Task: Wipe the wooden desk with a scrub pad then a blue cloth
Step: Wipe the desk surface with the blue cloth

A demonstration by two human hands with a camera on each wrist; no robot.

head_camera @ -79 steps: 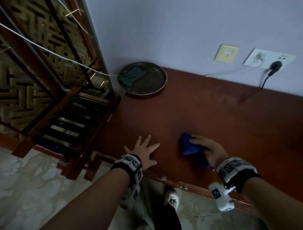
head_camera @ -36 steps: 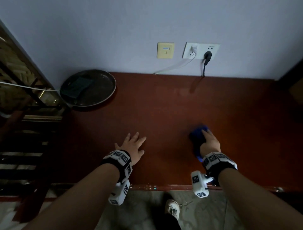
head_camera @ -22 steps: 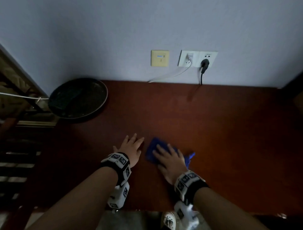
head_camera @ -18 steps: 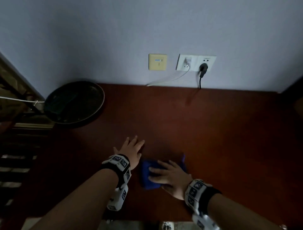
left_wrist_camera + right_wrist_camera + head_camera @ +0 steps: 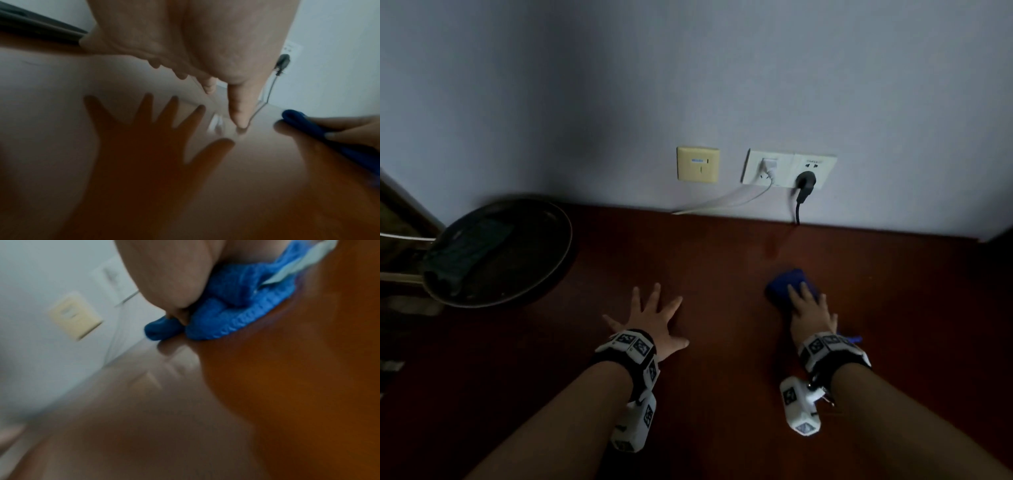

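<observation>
The reddish-brown wooden desk [image 5: 722, 253] runs along a pale wall. My right hand [image 5: 806, 308] lies on the folded blue cloth [image 5: 786, 281] and presses it onto the desk right of centre, fingers stretched toward the wall. The right wrist view shows the cloth [image 5: 236, 313] bunched under my thumb and palm [image 5: 168, 272]. My left hand [image 5: 654, 318] rests flat on the desk with its fingers spread and holds nothing; its reflection shows in the glossy top in the left wrist view. The dark green scrub pad [image 5: 469, 250] lies in a round dark tray [image 5: 560, 236] at the back left.
On the wall behind the desk are a yellow switch plate [image 5: 698, 164] and a white double socket [image 5: 789, 169], with a white cable and a black plug [image 5: 804, 181] hanging down to the desk's back edge. A dark wooden frame stands at the far left.
My right hand has slid the blue cloth from beside my left hand, near the front edge, to the right and farther toward the wall. My left hand has stayed flat in place.
</observation>
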